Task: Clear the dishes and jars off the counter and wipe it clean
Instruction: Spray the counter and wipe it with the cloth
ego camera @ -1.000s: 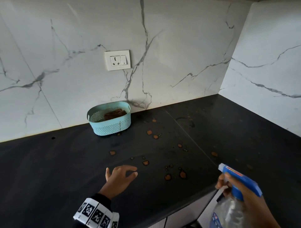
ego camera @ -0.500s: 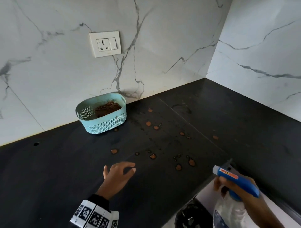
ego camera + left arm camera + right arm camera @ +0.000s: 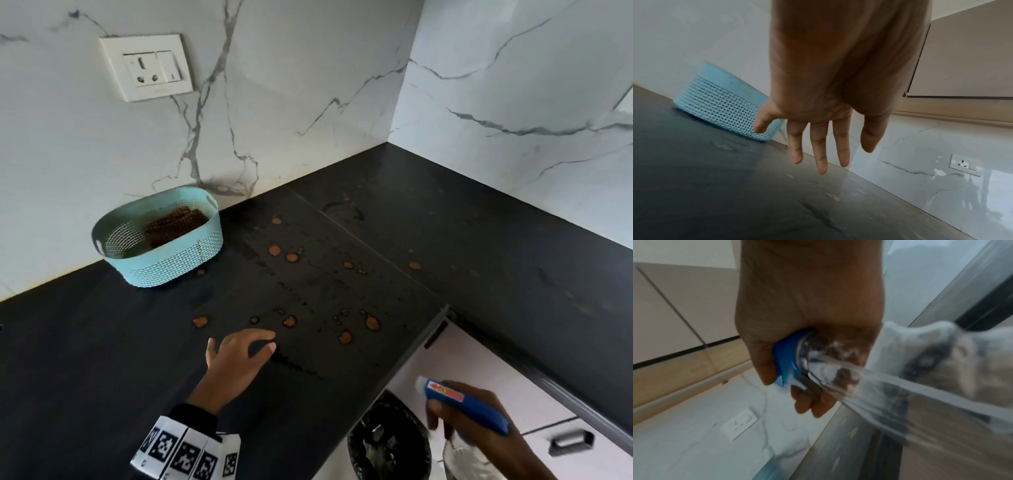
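Observation:
The black counter (image 3: 85, 342) carries several orange-brown spill spots (image 3: 289, 321) across its middle. My left hand (image 3: 239, 356) hovers low over the counter just in front of the spots, fingers spread and relaxed, holding nothing; the left wrist view shows the same left hand (image 3: 824, 146) with straight fingers above the dark top. My right hand (image 3: 479, 431) grips a clear spray bottle (image 3: 466, 404) with a blue trigger head, off the counter's front edge at lower right. In the right wrist view the right hand (image 3: 803, 369) wraps the spray bottle (image 3: 849, 379) at its neck.
A light blue perforated basket (image 3: 161, 260) with something brown inside stands against the marble backsplash; the same basket (image 3: 721, 107) shows behind my left hand. A wall socket (image 3: 147, 66) is above it. Below the counter's edge are a black-lined bin (image 3: 390, 442) and drawer fronts (image 3: 534, 428).
My right hand has brought the spray bottle down and back off the counter's front edge. The view has shifted left and closer. My left hand stays over the counter.

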### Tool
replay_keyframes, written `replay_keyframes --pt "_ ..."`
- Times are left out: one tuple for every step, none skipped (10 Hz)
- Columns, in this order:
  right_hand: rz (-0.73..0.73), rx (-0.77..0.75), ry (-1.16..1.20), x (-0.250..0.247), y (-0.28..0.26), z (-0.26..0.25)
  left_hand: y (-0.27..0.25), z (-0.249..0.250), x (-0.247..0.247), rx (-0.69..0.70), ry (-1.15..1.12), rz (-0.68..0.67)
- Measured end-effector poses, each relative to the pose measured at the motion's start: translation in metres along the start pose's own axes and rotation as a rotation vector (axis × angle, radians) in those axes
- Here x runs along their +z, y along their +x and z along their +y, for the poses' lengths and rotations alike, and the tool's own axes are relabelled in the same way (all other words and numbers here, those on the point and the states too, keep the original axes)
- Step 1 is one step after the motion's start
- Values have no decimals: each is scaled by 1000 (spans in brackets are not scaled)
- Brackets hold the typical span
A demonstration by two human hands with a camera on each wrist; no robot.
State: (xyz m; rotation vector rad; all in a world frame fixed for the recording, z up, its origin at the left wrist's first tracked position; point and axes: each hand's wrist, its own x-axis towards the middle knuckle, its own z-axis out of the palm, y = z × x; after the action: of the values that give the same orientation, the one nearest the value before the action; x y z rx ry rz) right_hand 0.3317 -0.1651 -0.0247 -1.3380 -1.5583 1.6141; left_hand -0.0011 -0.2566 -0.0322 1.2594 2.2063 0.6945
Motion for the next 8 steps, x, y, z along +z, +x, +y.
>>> replay_keyframes --pt "192 -107 12 -23 -24 -20 10 15 9 46 -3 -40" --pt "323 -191 119 -38 -17 -11 22 36 24 104 27 -83" --pt "457 -147 111 -53 -8 1 33 59 46 176 33 -144" --pt "486 -118 67 -69 -8 12 41 80 63 253 24 -179" --pt "580 -172 81 -83 -24 12 46 98 78 314 43 -232" --pt "713 -205 133 -101 -37 18 54 116 94 360 71 -262" --pt "850 -217 153 -117 -41 31 59 139 110 379 117 -321" --pt "929 -205 148 -129 -43 42 57 164 125 414 160 -371"
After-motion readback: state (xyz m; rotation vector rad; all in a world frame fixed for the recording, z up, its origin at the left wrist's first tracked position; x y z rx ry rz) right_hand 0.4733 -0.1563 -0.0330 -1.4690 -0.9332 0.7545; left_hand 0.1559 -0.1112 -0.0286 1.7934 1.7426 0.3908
